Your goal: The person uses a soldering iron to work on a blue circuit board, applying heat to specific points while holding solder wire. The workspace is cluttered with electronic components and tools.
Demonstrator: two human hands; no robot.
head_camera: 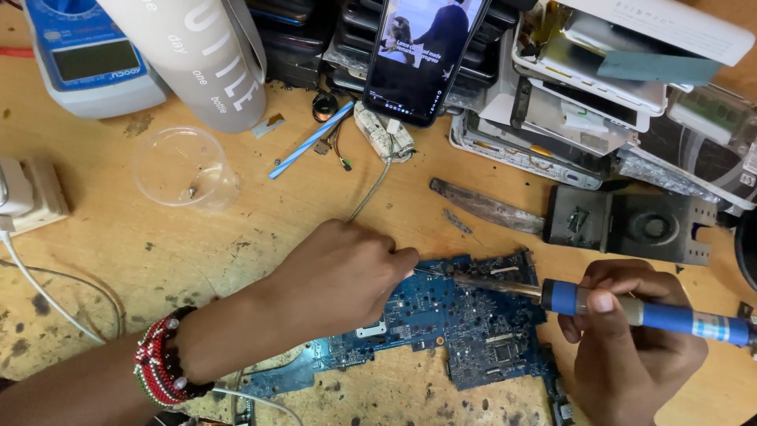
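A blue circuit board [465, 323] lies flat on the wooden bench [236, 229] in front of me. My right hand [631, 347] grips a blue-handled soldering iron [646, 312], whose metal tip points left onto the board's upper edge. My left hand [339, 276], with a beaded bracelet at the wrist, has its fingers closed and pinches a thin solder wire [378, 181] right where the iron's tip touches the board. The wire runs up from the hand toward a small spool near the bench's back.
A phone [422, 55] with a lit screen leans against stacked electronics at the back. A clear plastic cup [183, 167], a white bottle [201, 55], a blue multimeter [87, 55], a power strip [27, 193], a metal fan bracket [631, 225] and laptop parts surround the board.
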